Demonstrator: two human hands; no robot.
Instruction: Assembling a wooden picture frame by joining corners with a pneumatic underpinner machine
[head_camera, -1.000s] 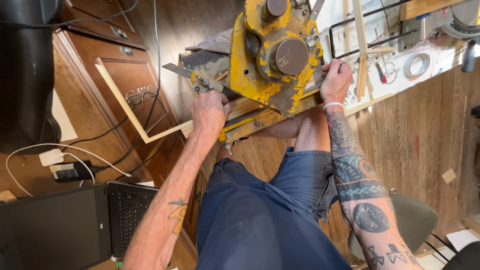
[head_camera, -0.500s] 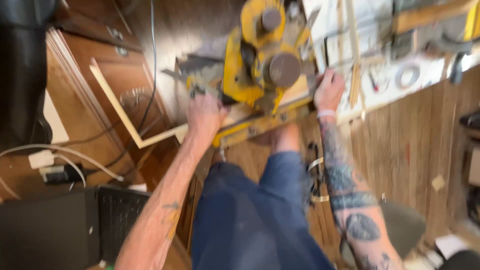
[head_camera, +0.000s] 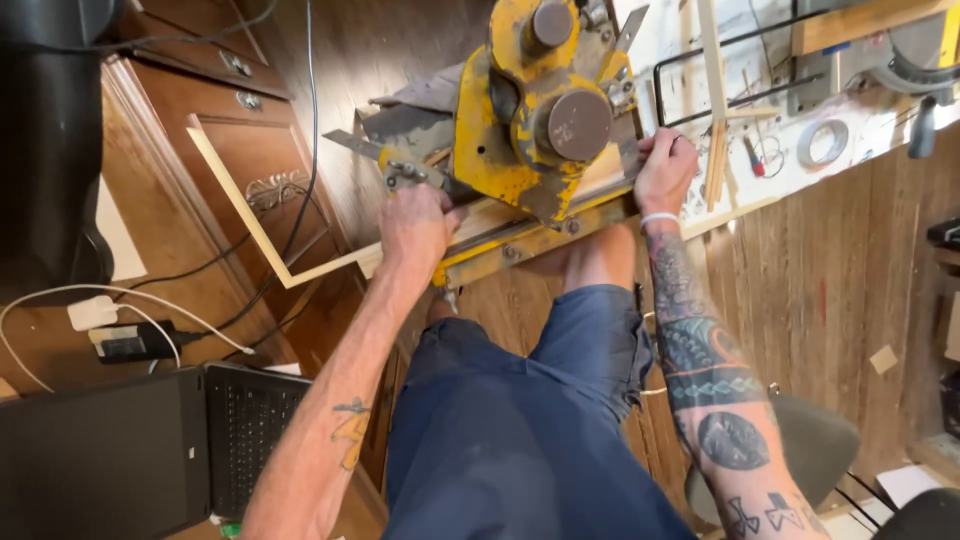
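A worn yellow machine (head_camera: 530, 110) with round grey discs stands on the bench edge in front of me. A pale L-shaped wooden frame strip (head_camera: 255, 240) sticks out from it to the left. My left hand (head_camera: 415, 225) presses down on the strip where it enters the machine. My right hand (head_camera: 665, 170) grips the machine's right side, next to the thin wood pieces. My knee in blue shorts is raised under the machine.
A dark wooden cabinet (head_camera: 240, 130) stands at left with cables across it. A black laptop (head_camera: 130, 450) sits at lower left, beside a white charger (head_camera: 95, 312). A tape roll (head_camera: 823, 142) and wood strips (head_camera: 712, 90) lie on the white bench at upper right.
The view shook and blurred half a second ago and has settled. Both hands stay on the machine and the strip in much the same places.
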